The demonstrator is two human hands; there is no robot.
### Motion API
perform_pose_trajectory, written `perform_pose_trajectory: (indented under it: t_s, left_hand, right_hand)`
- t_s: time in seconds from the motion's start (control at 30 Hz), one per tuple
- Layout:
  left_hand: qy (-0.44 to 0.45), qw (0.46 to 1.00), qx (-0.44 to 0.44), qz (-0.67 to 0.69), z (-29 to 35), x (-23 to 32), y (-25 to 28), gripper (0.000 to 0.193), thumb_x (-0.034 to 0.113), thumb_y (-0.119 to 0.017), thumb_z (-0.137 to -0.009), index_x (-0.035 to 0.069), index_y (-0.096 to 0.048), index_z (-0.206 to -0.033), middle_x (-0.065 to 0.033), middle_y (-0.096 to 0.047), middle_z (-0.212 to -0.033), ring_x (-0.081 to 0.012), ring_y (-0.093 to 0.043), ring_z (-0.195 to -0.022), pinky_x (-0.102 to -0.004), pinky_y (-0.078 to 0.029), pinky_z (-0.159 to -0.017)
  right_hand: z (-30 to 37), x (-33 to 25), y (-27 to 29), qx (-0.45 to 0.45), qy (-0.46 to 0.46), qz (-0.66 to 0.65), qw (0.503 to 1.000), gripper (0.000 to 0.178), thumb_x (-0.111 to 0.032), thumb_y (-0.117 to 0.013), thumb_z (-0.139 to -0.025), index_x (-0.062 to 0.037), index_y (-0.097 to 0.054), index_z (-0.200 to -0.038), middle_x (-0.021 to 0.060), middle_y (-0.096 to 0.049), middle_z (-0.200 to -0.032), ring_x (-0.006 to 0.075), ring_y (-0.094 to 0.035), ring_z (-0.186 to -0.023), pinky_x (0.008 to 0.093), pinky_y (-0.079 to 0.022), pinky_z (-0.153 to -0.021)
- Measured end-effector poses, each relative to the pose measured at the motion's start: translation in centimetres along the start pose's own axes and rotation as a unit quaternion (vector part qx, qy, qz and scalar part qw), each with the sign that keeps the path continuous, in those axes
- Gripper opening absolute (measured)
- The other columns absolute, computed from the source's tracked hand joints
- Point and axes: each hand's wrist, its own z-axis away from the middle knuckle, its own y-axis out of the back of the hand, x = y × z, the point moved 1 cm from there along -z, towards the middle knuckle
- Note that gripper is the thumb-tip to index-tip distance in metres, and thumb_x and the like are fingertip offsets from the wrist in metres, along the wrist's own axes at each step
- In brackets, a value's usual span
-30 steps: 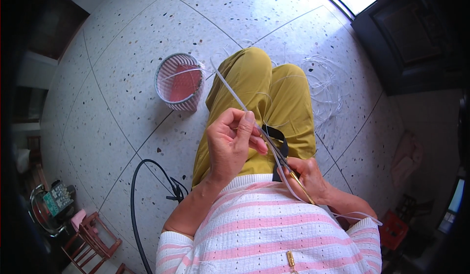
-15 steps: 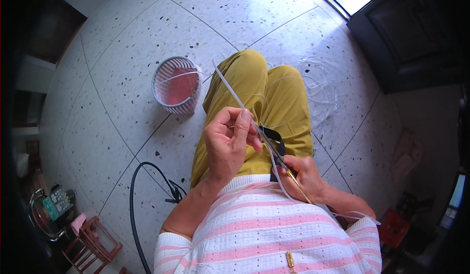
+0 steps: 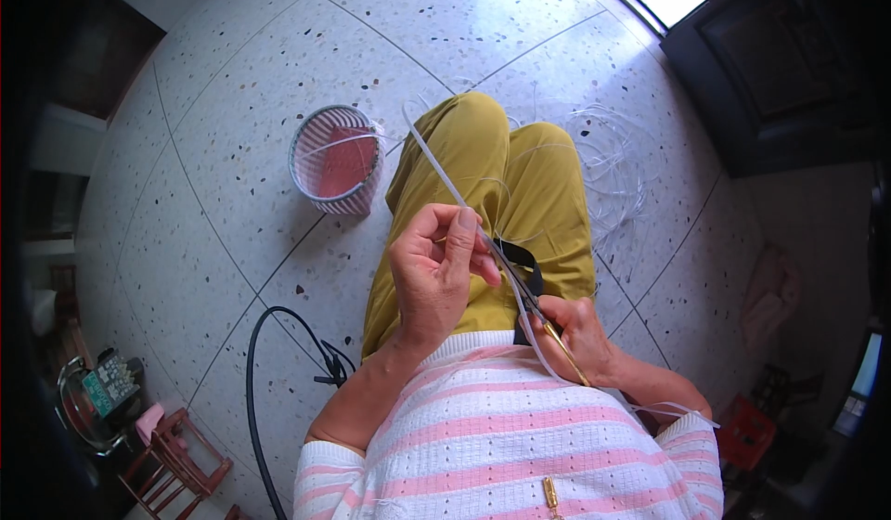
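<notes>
The left hand [image 3: 436, 255] hangs above the lap with its thumb pressed against the bent forefinger, pinching a flat white strip [image 3: 445, 180] between them, the other fingers loosely curled beneath. The strip is over the mustard trousers [image 3: 549, 190], its long axis slanting from upper left to lower right; its upper length points away from the body and leftward, crossing the nearer edge of the left knee and curving at the top, while below the pinch it runs toward the right hand [image 3: 574, 330] and bends down against the striped shirt [image 3: 520, 436]. The right hand's fingers are closed around a slim dark tool [image 3: 522, 291], whose narrow end points up and left toward the left hand, nearly in line with the strip; whether it touches the strip is too fine to tell. A gold rod [image 3: 567, 354] slants down and right from the right hand to the shirt. A black strap [image 3: 522, 254] loops just behind the tool. Left of the knees, a pink-and-white basket [image 3: 348, 206] stands upright on the speckled floor [image 3: 251, 167], with a pale strand across its mouth; right of the knees lies a loose tangle of clear strands [image 3: 620, 172].
</notes>
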Motion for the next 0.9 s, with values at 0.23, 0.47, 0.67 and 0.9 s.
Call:
perform_pose_trajectory:
  t_s: [0.23, 0.47, 0.67, 0.9]
  left_hand:
    - [0.020, 0.999, 0.002, 0.032, -0.37, 0.01, 0.35, 0.020, 0.016, -0.055, -0.098, -0.002, -0.056, -0.090, -0.0034, -0.057, -0.070, -0.0082, -0.058, -0.053, -0.0199, -0.048, -0.048]
    - [0.019, 0.999, -0.006, 0.038, -0.30, -0.22, 0.30, 0.019, 0.016, -0.057, -0.097, -0.001, -0.056, -0.089, -0.0041, -0.060, -0.069, -0.0089, -0.057, -0.052, -0.0203, -0.046, -0.048]
    - [0.022, 0.999, -0.010, 0.027, -0.25, -0.14, 0.20, 0.019, 0.017, -0.057, -0.097, -0.001, -0.056, -0.089, -0.0044, -0.060, -0.069, -0.0093, -0.059, -0.052, -0.0198, -0.048, -0.048]
    - [0.024, 0.999, -0.016, 0.033, -0.23, -0.19, 0.28, 0.020, 0.017, -0.056, -0.097, -0.001, -0.056, -0.089, -0.0039, -0.059, -0.069, -0.0092, -0.060, -0.053, -0.0205, -0.051, -0.049]
  right_hand:
    - [0.07, 0.35, -0.05, 0.000, 0.009, 0.005, 1.000, 0.030, -0.015, -0.062, -0.087, 0.0013, -0.051, -0.064, 0.0103, -0.044, -0.047, 0.0113, -0.040, -0.042, 0.0331, -0.033, -0.041]
    - [-0.28, 0.16, -0.17, 0.005, 0.010, -0.001, 1.000, 0.031, -0.016, -0.061, -0.088, 0.0012, -0.050, -0.065, 0.0095, -0.043, -0.047, 0.0113, -0.038, -0.043, 0.0332, -0.033, -0.041]
    - [-0.26, 0.05, -0.17, 0.005, 0.007, -0.007, 1.000, 0.031, -0.016, -0.061, -0.088, 0.0010, -0.050, -0.065, 0.0083, -0.043, -0.047, 0.0110, -0.039, -0.044, 0.0331, -0.033, -0.041]
    - [-0.20, 0.18, -0.04, -0.012, -0.016, 0.003, 1.000, 0.027, -0.014, -0.063, -0.085, 0.0019, -0.052, -0.066, 0.0097, -0.046, -0.049, 0.0115, -0.042, -0.045, 0.0321, -0.035, -0.042]
